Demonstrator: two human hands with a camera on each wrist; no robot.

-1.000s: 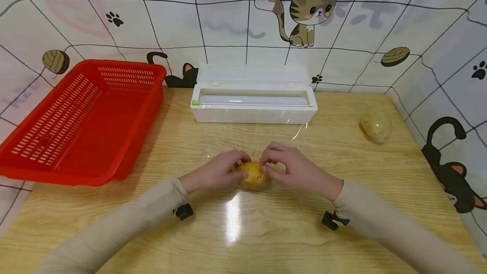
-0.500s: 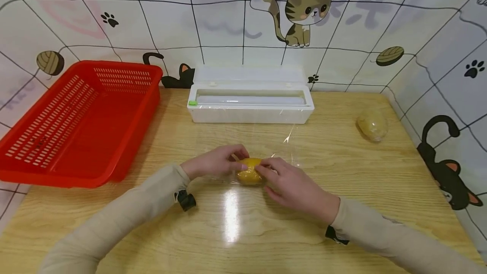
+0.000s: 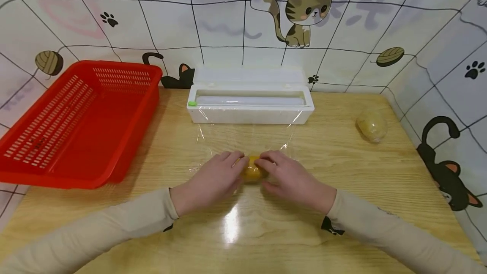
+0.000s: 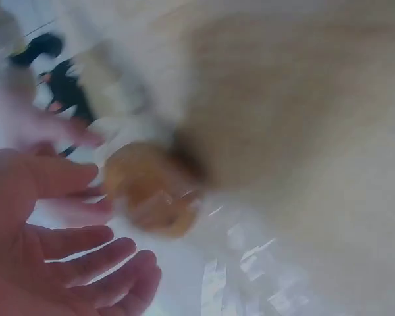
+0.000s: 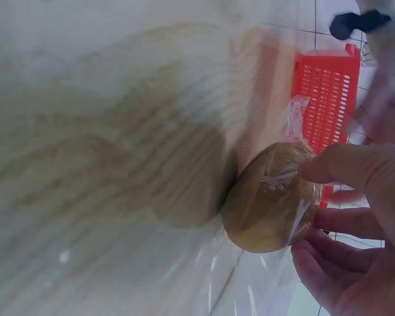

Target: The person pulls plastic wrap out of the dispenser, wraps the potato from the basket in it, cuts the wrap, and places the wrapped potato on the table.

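Head view: my left hand (image 3: 211,179) and right hand (image 3: 291,176) meet at the middle of the table (image 3: 342,223), one on each side of a small yellow-orange fruit (image 3: 252,169). Fingers of both curl in against it. A sheet of clear film (image 3: 247,138) runs from the white dispenser box (image 3: 251,107) at the far edge toward the fruit. Red basket (image 3: 81,126) far left. A second wrapped round item (image 3: 372,125) lies far right, well apart.

Left wrist view: heavily blurred. Left hand (image 4: 46,237) shows fingers spread and fairly straight, just beside the fruit (image 4: 151,191); I cannot tell whether they touch it.

Right wrist view: right hand (image 5: 362,230) has a fingertip on the film-covered fruit (image 5: 270,207), other fingers curled below it. Basket (image 5: 326,99) behind.
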